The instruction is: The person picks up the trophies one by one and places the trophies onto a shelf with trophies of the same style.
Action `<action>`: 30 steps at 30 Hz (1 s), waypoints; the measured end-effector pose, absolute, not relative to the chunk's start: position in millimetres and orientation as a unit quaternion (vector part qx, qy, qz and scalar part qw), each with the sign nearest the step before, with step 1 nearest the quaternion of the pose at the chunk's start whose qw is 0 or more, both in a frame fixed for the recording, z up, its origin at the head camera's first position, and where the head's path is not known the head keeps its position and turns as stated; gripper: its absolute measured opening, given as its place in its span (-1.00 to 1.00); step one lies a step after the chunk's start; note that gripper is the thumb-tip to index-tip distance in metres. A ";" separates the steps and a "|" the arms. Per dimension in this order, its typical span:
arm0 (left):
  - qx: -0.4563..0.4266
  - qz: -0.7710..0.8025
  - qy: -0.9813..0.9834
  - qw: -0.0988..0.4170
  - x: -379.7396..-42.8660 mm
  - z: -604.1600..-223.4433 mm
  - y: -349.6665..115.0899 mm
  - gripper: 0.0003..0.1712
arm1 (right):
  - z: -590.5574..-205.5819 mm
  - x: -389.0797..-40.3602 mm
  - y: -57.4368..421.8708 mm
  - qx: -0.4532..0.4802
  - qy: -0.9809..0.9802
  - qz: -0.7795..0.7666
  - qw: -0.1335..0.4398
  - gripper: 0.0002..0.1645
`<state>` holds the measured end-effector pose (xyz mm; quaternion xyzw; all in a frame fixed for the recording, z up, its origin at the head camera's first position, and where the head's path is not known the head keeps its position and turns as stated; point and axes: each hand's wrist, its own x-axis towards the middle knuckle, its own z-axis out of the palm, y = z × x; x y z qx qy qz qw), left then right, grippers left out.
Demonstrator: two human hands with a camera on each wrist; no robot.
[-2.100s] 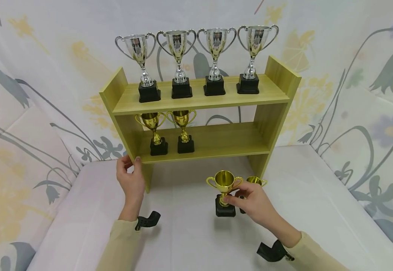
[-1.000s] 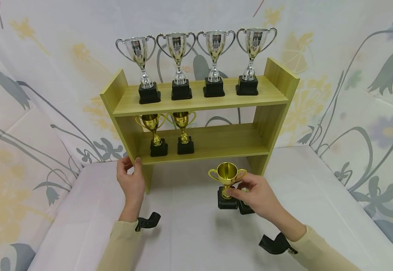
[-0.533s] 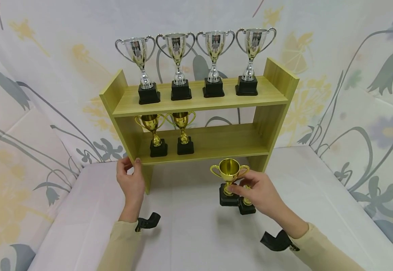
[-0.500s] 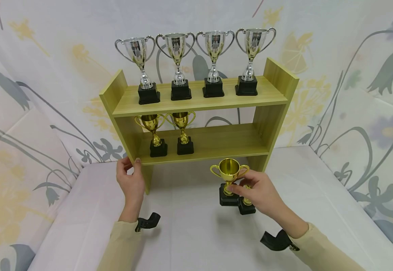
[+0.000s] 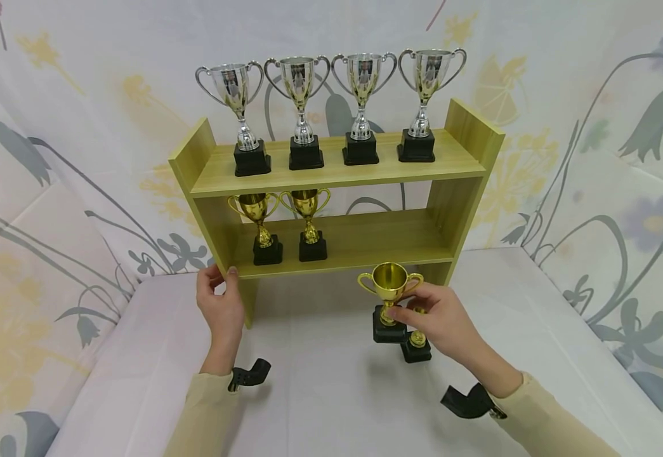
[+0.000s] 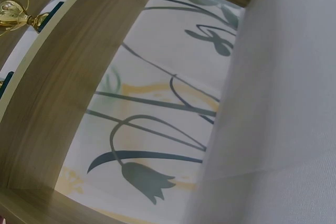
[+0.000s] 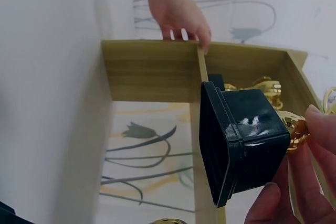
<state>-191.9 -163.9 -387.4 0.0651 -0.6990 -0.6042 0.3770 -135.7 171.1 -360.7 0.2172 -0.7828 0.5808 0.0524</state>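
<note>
Tan sleeves (image 5: 551,416) entered from the bottom of the frame, each with a black mount (image 5: 468,402) at the wrist, over a white table (image 5: 320,400).

Right of centre in the lower half, the right hand (image 5: 445,322) pinched the held cup (image 5: 389,291) by its gold stem, between thumb and fingers. That cup hung roughly upright above the table, its black base (image 7: 254,142) clear in the right wrist view. Just beyond its lower right side stood a second gold cup (image 5: 417,343), largely hidden by the hand; whether the two touched could not be told.

At centre left, the left hand (image 5: 221,311) gripped the side of the wooden shelf (image 5: 388,236), thumb at the front edge and fingers curled round the outside. On the lower board, left of centre, stood a pair of gold cups (image 5: 311,225); across the top board stood a row of four silver cups (image 5: 362,82). Flowered cloth (image 5: 542,57) hung behind.

The step in hand looked like bringing the held cup to the lower board. The next move seemed to call for lifting its base over the front edge, level, toward the right of the pair, with the shelf held steady.
</note>
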 end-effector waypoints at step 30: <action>0.076 -0.606 -0.703 0.364 -192.5 -388.1 -164.6 -0.77 | -351.4 -143.3 175.8 0.210 -0.795 0.565 0.064 -0.79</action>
